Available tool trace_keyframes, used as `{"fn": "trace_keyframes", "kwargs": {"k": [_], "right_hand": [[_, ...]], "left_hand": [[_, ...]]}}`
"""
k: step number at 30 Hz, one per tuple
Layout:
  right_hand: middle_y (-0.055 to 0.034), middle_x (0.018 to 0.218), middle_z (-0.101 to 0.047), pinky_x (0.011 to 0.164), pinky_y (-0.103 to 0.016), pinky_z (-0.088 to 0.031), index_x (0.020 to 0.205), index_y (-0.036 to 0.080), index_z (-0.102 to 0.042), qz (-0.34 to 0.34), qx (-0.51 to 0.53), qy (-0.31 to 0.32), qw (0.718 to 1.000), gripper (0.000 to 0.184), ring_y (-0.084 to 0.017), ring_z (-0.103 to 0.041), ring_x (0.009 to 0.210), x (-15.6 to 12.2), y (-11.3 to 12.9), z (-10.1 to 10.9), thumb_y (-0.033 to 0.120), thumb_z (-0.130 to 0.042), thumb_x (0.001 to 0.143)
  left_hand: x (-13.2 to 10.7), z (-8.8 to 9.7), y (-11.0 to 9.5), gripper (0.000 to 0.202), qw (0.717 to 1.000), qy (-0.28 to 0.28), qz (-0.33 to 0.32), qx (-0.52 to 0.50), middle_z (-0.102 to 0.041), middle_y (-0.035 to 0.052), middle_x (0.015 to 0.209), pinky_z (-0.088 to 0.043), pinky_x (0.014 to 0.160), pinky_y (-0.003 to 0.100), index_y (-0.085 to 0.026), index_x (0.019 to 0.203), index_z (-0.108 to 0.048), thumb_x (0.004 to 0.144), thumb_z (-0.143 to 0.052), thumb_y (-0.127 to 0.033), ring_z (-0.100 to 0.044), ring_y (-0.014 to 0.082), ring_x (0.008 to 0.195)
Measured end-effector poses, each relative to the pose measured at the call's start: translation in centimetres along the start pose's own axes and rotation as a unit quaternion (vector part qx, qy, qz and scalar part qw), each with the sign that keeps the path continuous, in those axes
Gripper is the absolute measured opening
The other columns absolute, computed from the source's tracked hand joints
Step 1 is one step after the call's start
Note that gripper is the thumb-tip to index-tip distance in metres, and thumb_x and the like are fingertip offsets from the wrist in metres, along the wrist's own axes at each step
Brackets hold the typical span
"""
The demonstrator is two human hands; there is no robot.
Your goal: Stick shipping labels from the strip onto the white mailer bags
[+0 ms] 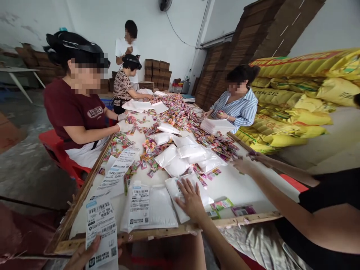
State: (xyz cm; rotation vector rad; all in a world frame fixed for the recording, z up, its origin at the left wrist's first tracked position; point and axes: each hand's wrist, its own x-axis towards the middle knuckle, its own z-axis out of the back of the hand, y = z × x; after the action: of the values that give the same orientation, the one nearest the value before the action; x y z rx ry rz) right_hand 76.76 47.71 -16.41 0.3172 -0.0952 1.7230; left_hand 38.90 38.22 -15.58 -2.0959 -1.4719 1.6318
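Pinching the lower edge of a strip of shipping labels (100, 230), the left hand (84, 255) shows only partly at the bottom of the frame, fingers closed on the paper from below. The strip's long axis runs up and away from the person, its top end lying over the near wooden rim of the table (247, 218), barcodes facing up.

The right hand (192, 200) lies flat with fingers spread wide, palm down on a white mailer bag (180, 189); it presses rather than grasps. That bag lies slanted, its long axis running from the near rim toward the table's middle. Just left of it sits a second mailer bag (160, 210) already bearing a label (140, 206), the label's long side pointing away from the person.

Beyond lie more filled white pouches (180, 153), a further run of labels (119, 167) along the left edge, and scattered colourful sachets (180, 112). A co-worker's hand (242, 165) reaches in from the right. Another person in a maroon shirt (73, 108) sits at left.
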Motion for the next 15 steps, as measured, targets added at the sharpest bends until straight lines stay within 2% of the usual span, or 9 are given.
{"fn": "trace_keyframes", "kwargs": {"k": [2, 3, 5, 7, 9, 12, 13, 15], "right_hand": [[-0.0155, 0.153, -0.035, 0.114, -0.063, -0.014, 0.145, 0.019, -0.041, -0.038, 0.011, 0.009, 0.999, 0.072, -0.034, -0.026, 0.144, 0.4, 1.0, 1.2, 0.059, -0.052, 0.086], [-0.0170, 0.151, -0.038, 0.114, -0.061, -0.019, 0.143, 0.017, -0.044, -0.047, 0.039, -0.004, 0.998, 0.072, -0.034, -0.030, 0.142, 1.1, 2.0, 1.9, 0.060, -0.053, 0.086], [-0.0162, 0.141, -0.051, 0.110, -0.046, -0.035, 0.136, 0.016, -0.051, -0.043, 0.139, -0.012, 0.989, 0.061, -0.028, -0.047, 0.131, 3.2, 5.3, 3.2, 0.056, -0.048, 0.090], [-0.0097, 0.124, -0.065, 0.095, -0.031, -0.046, 0.125, 0.018, -0.059, -0.033, 0.233, 0.038, 0.971, 0.047, -0.020, -0.061, 0.111, 6.0, 10.0, 3.6, 0.050, -0.040, 0.096], [-0.0057, 0.109, -0.071, 0.084, -0.026, -0.049, 0.113, 0.020, -0.065, -0.040, 0.262, 0.107, 0.958, 0.040, -0.017, -0.066, 0.097, 9.2, 15.2, 3.0, 0.045, -0.037, 0.099], [-0.0097, 0.104, -0.072, 0.083, -0.032, -0.049, 0.102, 0.017, -0.069, -0.049, 0.219, 0.163, 0.961, 0.033, -0.024, -0.066, 0.098, 13.4, 22.1, 0.7, 0.044, -0.056, 0.089], [-0.0127, 0.107, -0.071, 0.086, -0.036, -0.048, 0.104, 0.014, -0.069, -0.051, 0.200, 0.173, 0.963, 0.037, -0.028, -0.064, 0.103, 14.4, 23.9, -0.2, 0.044, -0.065, 0.082], [-0.0195, 0.118, -0.065, 0.096, -0.043, -0.043, 0.113, 0.008, -0.065, -0.057, 0.160, 0.180, 0.969, 0.057, -0.035, -0.057, 0.115, 15.5, 26.4, -1.7, 0.040, -0.079, 0.068]], "left_hand": [[-0.2, -0.2, -0.1, 0.106, 1.000, 0.005, -0.005, -0.003, -0.077, 0.0151, 0.082, -0.064, 0.068, 0.044, -0.009, 0.151, -0.024, 0.064, -0.084, -0.015, -0.071, 0.0408, 0.087], [-0.3, -0.4, -0.2, 0.105, 1.000, 0.006, 0.001, -0.005, -0.077, 0.0156, 0.082, -0.064, 0.068, 0.043, -0.008, 0.151, -0.025, 0.065, -0.084, -0.015, -0.071, 0.0405, 0.086], [-0.8, -0.9, -0.7, 0.097, 1.000, 0.009, 0.001, -0.013, -0.077, 0.0154, 0.083, -0.064, 0.067, 0.041, -0.008, 0.148, -0.032, 0.066, -0.083, -0.014, -0.071, 0.0397, 0.087], [-1.5, -1.3, -1.5, 0.088, 0.999, 0.012, -0.040, -0.013, -0.077, 0.0144, 0.088, -0.064, 0.066, 0.039, -0.010, 0.143, -0.041, 0.065, -0.083, -0.014, -0.071, 0.0384, 0.089], [-2.3, -1.5, -2.5, 0.080, 0.995, 0.017, -0.100, 0.001, -0.077, 0.0146, 0.092, -0.063, 0.063, 0.038, -0.011, 0.137, -0.049, 0.065, -0.083, -0.018, -0.072, 0.0371, 0.085], [-2.6, -1.2, -4.4, 0.068, 0.990, 0.010, -0.138, 0.032, -0.077, 0.0144, 0.090, -0.062, 0.059, 0.037, -0.013, 0.128, -0.057, 0.066, -0.084, -0.020, -0.073, 0.0348, 0.077], [-2.2, -1.0, -5.1, 0.063, 0.989, 0.009, -0.141, 0.041, -0.077, 0.0141, 0.089, -0.061, 0.058, 0.035, -0.013, 0.125, -0.060, 0.066, -0.083, -0.019, -0.073, 0.0336, 0.077], [-0.5, -0.9, -6.4, 0.049, 0.987, 0.022, -0.148, 0.057, -0.077, 0.0146, 0.090, -0.060, 0.059, 0.033, -0.013, 0.116, -0.065, 0.069, -0.081, -0.017, -0.074, 0.0322, 0.078]]}}
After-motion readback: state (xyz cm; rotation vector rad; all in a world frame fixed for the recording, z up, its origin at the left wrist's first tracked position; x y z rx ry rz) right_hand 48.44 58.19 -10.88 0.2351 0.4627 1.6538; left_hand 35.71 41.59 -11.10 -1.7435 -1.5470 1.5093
